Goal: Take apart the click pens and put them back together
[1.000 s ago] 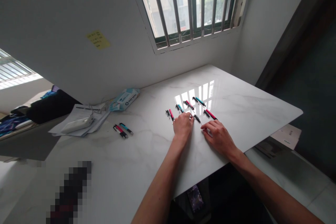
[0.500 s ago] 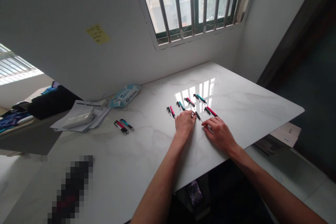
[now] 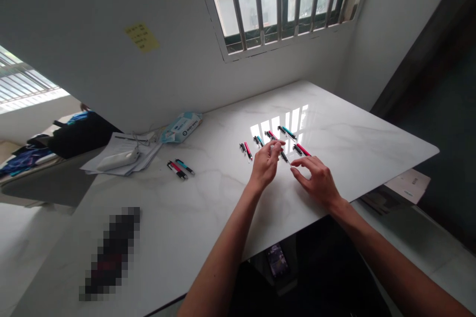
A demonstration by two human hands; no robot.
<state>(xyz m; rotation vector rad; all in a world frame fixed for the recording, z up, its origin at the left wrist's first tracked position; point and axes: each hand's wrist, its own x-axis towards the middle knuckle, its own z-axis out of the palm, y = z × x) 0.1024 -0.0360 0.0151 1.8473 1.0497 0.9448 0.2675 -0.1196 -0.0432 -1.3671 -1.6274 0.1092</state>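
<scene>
My left hand [image 3: 265, 164] is raised a little over the table, thumb and forefinger close together; whatever they pinch is too small to make out. My right hand [image 3: 315, 177] rests low over the tabletop with thumb and forefinger curved and slightly apart. Just beyond its fingertips lies a black pen part [image 3: 284, 156] with a thin tip pointing at them. Around the hands are pens taken apart: a red barrel [image 3: 248, 150] beside black pieces, a teal barrel [image 3: 289, 132], and another red barrel [image 3: 304, 149] beside a black grip. A further teal piece [image 3: 261, 141] is partly behind my left hand.
Several whole pens [image 3: 177, 169] lie to the left. A wipes packet [image 3: 182, 128] and papers [image 3: 124, 171] with a white device on top lie by the wall. A pixelated dark object [image 3: 111, 255] lies at the near left. The table's front edge runs beneath my forearms.
My left hand has lifted from the table and its fingers have moved away from the pen parts. The right fingers have parted slightly. The view has tilted down a little.
</scene>
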